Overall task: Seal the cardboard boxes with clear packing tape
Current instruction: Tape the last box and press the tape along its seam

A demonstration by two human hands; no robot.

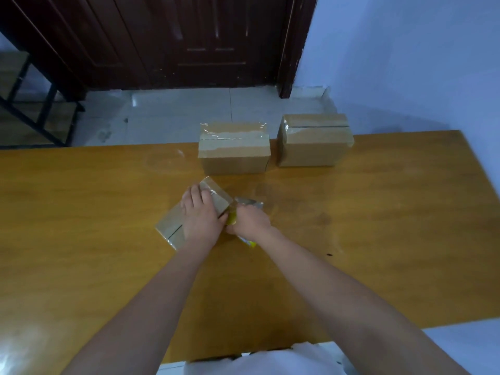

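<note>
**Hands taping a small cardboard box on a wooden table**

A smooth, honey-coloured wooden table (378, 226) holds three plain brown cardboard boxes. The nearest box (173, 226) lies at an angle, glossy clear tape (213, 189) wrinkled over its far end. The left hand (201, 215) presses flat on its top, fingers spread. The right hand (250, 220) grips a yellow tape roll (232, 218) just beside it. Two taped boxes, the middle box (234, 148) and the right box (315, 140), stand closed at the far edge.

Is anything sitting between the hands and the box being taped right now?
Nothing visible does. The left hand already rests on the near box, and the right hand holds the tape roll against its end.
</note>
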